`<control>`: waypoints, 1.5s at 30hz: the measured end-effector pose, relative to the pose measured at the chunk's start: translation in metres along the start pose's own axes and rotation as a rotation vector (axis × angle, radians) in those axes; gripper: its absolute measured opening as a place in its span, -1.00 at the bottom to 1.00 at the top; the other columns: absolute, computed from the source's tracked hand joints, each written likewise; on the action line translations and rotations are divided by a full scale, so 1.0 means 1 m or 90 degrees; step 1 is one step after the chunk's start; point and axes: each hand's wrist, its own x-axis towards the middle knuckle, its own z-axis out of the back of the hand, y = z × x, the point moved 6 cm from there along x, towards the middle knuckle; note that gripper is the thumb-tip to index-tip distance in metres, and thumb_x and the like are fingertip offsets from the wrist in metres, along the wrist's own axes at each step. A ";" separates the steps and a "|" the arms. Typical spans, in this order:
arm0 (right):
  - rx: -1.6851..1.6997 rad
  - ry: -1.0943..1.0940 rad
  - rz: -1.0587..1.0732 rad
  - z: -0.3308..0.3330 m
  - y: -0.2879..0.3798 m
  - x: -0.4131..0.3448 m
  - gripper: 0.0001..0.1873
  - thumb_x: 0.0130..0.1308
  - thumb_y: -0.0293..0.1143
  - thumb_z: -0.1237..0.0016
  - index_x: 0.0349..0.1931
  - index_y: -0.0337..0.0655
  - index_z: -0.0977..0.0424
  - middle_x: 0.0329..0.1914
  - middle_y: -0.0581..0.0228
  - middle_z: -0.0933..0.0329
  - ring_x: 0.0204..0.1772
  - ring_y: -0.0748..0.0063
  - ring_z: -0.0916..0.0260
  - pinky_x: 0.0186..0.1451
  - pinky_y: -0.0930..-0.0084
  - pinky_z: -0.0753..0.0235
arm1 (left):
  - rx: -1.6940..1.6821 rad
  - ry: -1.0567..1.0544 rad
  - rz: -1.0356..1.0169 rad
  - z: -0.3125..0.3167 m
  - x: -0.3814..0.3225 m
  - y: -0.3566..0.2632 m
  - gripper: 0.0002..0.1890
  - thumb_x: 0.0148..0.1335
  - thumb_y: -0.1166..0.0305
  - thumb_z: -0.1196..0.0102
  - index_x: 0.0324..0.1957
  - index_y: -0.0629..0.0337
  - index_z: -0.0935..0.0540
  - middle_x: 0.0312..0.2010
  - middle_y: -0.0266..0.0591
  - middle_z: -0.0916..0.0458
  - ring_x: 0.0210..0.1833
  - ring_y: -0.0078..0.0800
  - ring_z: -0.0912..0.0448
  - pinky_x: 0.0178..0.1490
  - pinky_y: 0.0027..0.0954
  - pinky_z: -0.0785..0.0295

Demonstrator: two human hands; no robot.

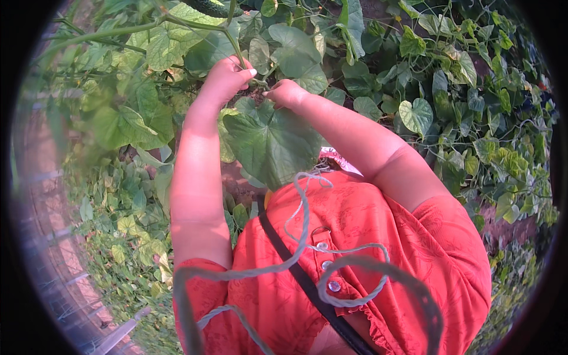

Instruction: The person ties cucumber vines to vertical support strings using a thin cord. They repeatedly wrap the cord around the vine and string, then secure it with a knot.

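Observation:
My left hand (228,80) grips a green cucumber vine stem (236,46) between thumb and fingers. Close to its right, my right hand (286,94) is curled, thumb and forefinger together. A short grey-green strand (261,82) lies between the two hands; whether it is vine or twine, and whether my right fingers hold it, is unclear. Just below both hands spreads a broad cucumber leaf (273,142). From the top edge a dark green, bumpy cucumber (213,7) hangs partly in view.
Loose grey twine (306,213) loops before my red shirt, close to the camera. A dark strap (297,270) crosses my chest. Dense cucumber foliage (457,97) stands to the right, with more leaves (128,120) at left. A printed packet (339,159) shows beneath my right arm.

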 end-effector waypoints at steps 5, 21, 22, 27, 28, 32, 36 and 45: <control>0.339 -0.014 -0.007 -0.013 -0.022 0.016 -0.67 0.48 -0.23 -0.08 0.02 -0.34 -0.54 -0.15 0.16 -0.67 -0.22 0.32 -0.65 -0.12 0.35 -0.70 | -0.073 -0.038 0.001 -0.012 0.009 0.005 -0.84 0.38 0.42 -0.19 -0.12 0.31 -0.59 -0.22 -0.17 -0.68 -0.15 -0.45 -0.67 -0.14 -0.39 -0.67; 0.273 0.103 0.209 -0.014 -0.015 -0.020 -0.87 0.31 -0.37 -0.18 -0.24 -0.21 -0.67 -0.20 0.35 -0.68 0.00 0.51 -0.51 0.22 0.47 -0.40 | -0.078 -0.066 -0.036 -0.018 0.010 -0.005 -0.91 0.43 0.50 -0.13 -0.12 0.32 -0.57 -0.23 -0.14 -0.70 -0.16 -0.43 -0.69 -0.13 -0.41 -0.69; 0.143 0.098 0.228 -0.013 -0.016 -0.020 -0.85 0.32 -0.33 -0.18 -0.23 -0.21 -0.67 -0.20 0.31 -0.68 -0.02 0.46 -0.53 0.20 0.42 -0.44 | -0.084 -0.058 -0.034 -0.019 0.009 -0.007 -0.91 0.43 0.50 -0.14 -0.12 0.32 -0.57 -0.23 -0.14 -0.69 -0.16 -0.43 -0.69 -0.13 -0.42 -0.69; -0.386 -0.073 0.082 0.009 0.010 -0.050 -0.66 0.27 -0.08 -0.25 -0.20 -0.19 -0.67 -0.16 0.06 -0.69 -0.02 0.20 -0.64 0.11 0.23 -0.58 | -0.056 -0.074 0.000 -0.018 0.000 0.003 -0.90 0.43 0.49 -0.14 -0.11 0.32 -0.58 -0.23 -0.14 -0.69 -0.17 -0.44 -0.68 -0.15 -0.43 -0.68; -0.343 -0.171 0.177 0.013 0.023 -0.060 -0.66 0.28 -0.05 -0.22 -0.23 -0.16 -0.63 -0.15 0.02 -0.66 -0.01 0.01 -0.63 0.10 0.13 -0.59 | -0.061 -0.084 -0.002 -0.018 -0.001 0.006 -0.90 0.43 0.49 -0.14 -0.11 0.32 -0.58 -0.23 -0.14 -0.69 -0.17 -0.44 -0.68 -0.16 -0.44 -0.68; -0.352 -0.357 0.457 0.012 0.044 -0.060 -0.79 0.26 -0.22 -0.12 -0.32 -0.17 -0.59 -0.27 0.04 -0.59 -0.10 -0.07 -0.60 -0.01 0.04 -0.60 | -0.056 -0.094 -0.031 -0.020 0.004 0.006 -0.84 0.39 0.43 -0.18 -0.15 0.37 -0.61 -0.30 -0.14 -0.70 -0.30 -0.46 -0.67 -0.26 -0.42 -0.65; -0.426 -0.329 0.456 0.008 0.060 -0.063 -0.84 0.23 -0.28 -0.05 -0.32 -0.15 -0.59 -0.26 0.06 -0.60 -0.13 -0.05 -0.62 -0.06 0.03 -0.61 | -0.028 -0.079 -0.015 -0.020 0.001 0.007 -0.86 0.43 0.45 -0.13 -0.13 0.37 -0.57 -0.25 -0.13 -0.69 -0.22 -0.46 -0.68 -0.22 -0.44 -0.68; -0.377 -0.291 0.344 0.013 0.061 -0.068 -0.76 0.22 -0.27 -0.08 -0.22 -0.23 -0.53 -0.20 -0.02 -0.63 -0.07 -0.11 -0.61 0.03 0.04 -0.60 | -0.050 -0.061 0.005 -0.020 0.005 0.008 -0.89 0.42 0.45 -0.15 -0.19 0.31 -0.61 -0.31 -0.20 -0.68 -0.30 -0.50 -0.65 -0.26 -0.47 -0.65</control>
